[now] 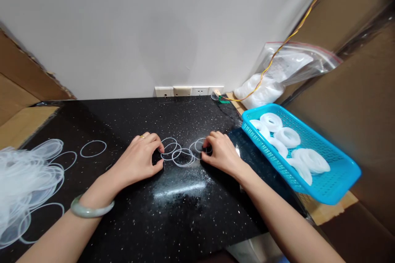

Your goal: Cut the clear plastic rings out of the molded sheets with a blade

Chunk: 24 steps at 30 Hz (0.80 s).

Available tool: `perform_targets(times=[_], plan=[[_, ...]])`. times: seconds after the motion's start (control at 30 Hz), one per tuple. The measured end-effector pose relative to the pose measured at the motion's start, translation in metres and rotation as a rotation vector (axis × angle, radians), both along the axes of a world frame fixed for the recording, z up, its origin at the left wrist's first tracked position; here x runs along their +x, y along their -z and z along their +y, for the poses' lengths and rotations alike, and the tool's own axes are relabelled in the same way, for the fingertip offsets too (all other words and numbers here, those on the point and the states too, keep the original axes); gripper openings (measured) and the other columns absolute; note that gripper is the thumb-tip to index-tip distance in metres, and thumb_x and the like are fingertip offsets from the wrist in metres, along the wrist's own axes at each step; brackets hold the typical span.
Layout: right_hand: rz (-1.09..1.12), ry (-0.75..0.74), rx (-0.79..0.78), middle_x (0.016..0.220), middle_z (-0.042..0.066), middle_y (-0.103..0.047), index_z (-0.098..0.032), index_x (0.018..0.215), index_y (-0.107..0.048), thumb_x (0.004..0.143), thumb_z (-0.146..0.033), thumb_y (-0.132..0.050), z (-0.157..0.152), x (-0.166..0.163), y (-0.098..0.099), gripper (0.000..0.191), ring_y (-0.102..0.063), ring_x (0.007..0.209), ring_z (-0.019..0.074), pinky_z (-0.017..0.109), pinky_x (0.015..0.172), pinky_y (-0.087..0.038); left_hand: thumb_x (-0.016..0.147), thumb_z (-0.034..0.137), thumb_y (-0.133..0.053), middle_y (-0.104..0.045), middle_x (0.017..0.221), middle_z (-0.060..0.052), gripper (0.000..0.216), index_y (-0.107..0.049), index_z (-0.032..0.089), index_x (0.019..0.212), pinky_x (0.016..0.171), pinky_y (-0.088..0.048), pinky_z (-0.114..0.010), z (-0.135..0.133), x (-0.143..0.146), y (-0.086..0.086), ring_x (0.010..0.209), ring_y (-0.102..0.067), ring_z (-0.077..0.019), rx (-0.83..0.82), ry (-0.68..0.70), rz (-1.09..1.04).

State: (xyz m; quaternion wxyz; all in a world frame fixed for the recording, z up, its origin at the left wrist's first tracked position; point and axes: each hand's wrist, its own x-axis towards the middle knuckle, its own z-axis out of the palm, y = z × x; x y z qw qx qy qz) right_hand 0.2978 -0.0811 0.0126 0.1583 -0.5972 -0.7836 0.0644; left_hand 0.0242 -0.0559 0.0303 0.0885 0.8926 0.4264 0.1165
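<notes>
Several thin translucent rings lie overlapping in a loose row on the black speckled tabletop, between my two hands. At the row's left end, my left hand has its fingers curved, with a gap between thumb and forefinger. Over the right end rests my right hand, thumb and fingertips likewise apart and partly covering the rings there. Whether the fingertips touch the rings I cannot tell. Left of my left hand, a single ring lies flat. Farther left is a big tangled pile of the same rings.
A blue plastic basket on the right holds several white ring bundles. Behind it stand clear plastic bags with white contents. A yellow-red wire runs to wall sockets along the back. Cardboard borders the right side.
</notes>
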Motion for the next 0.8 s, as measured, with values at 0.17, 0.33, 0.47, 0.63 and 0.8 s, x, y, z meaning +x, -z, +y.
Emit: perform_targets(times=[0.17,0.33,0.47,0.63,0.8], plan=[[-0.083,-0.007,-0.038,0.08,0.006,-0.064,-0.018,0.068,-0.064,0.073,-0.013,-0.062,-0.001,-0.002,-0.004,0.007,-0.058,0.082,0.0203,0.03,0.07,-0.036,0.078,0.022,-0.056,-0.062,0.082,-0.002,0.009,-0.06,0.019,0.07,0.079,-0.038,-0.037,0.005,-0.003,-0.001,0.081,-0.055,-0.0211,-0.031,0.04,0.016],[0.097,0.059,-0.116,0.077,0.005,-0.068,-0.018,0.065,-0.066,0.067,-0.013,-0.065,0.001,0.002,-0.005,0.005,-0.061,0.074,0.018,0.026,0.065,-0.038,0.074,0.021,-0.059,-0.068,0.081,-0.002,0.006,-0.063,0.019,0.07,0.078,-0.044,-0.034,0.009,-0.008,-0.011,0.079,-0.061,-0.0197,-0.144,0.038,-0.103],[0.43,0.075,-0.259,0.064,0.001,-0.067,-0.016,0.065,-0.067,0.065,-0.013,-0.065,0.008,0.008,-0.005,0.004,-0.06,0.059,0.0131,0.021,0.054,-0.038,0.078,0.024,-0.06,-0.073,0.09,-0.004,0.009,-0.066,0.019,0.075,0.08,-0.05,-0.033,0.008,-0.005,-0.03,0.085,-0.068,-0.0198,-0.287,0.022,-0.316],[0.752,0.055,-0.376,0.057,-0.001,-0.064,-0.015,0.064,-0.064,0.066,-0.017,-0.067,0.016,0.012,-0.01,0.004,-0.054,0.043,0.0099,0.02,0.043,-0.036,0.079,0.03,-0.061,-0.074,0.084,-0.007,0.015,-0.068,0.017,0.077,0.076,-0.052,-0.033,0.012,0.002,-0.044,0.081,-0.069,-0.0207,-0.347,-0.052,-0.434],[0.492,-0.052,-0.27,0.066,0.001,-0.068,-0.016,0.071,-0.069,0.069,-0.016,-0.064,0.007,0.006,-0.015,0.005,-0.061,0.058,0.0124,0.02,0.054,-0.041,0.077,0.025,-0.061,-0.07,0.085,-0.004,0.01,-0.068,0.018,0.077,0.077,-0.048,-0.032,0.01,0.005,-0.034,0.08,-0.065,-0.0194,-0.217,0.106,-0.263]])
